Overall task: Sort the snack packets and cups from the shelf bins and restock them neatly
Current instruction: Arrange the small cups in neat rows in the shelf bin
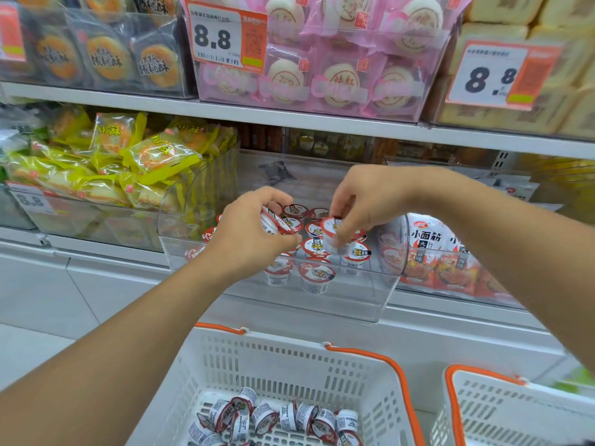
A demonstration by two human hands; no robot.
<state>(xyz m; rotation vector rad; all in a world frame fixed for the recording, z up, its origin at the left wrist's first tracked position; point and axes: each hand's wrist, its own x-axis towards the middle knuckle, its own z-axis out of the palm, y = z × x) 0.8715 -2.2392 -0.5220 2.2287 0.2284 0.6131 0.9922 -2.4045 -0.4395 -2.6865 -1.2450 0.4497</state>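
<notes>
Both hands are in the clear bin (pixel 370 304) at centre frame, mid-shelf. Left hand (pixel 248 236) has its fingers curled round a couple of small red-and-white cups (pixel 277 222), tilted on their sides. Right hand (pixel 363 201) pinches one cup (pixel 331 228) by its lid w/ fingertips, just above the others. Approx. a dozen more cups in bin (pixel 317 275) stand upright in rough rows, lids up, nearest ones close to the front wall.

Lower centre: white basket (pixel 289 362) w/ orange handle, holding a loose heap of the same cups (pixel 277 416), most lying on their sides. A second white basket (pixel 515 410) shows at lower right, contents not visible.

Left of the bin: yellow snack packets (pixel 128 162) piled high. Right of it: red-and-white packets (pixel 434 252). Upper shelf: dark packets, pink packets (pixel 322 75), and 8.8 price tags (pixel 222 35).
</notes>
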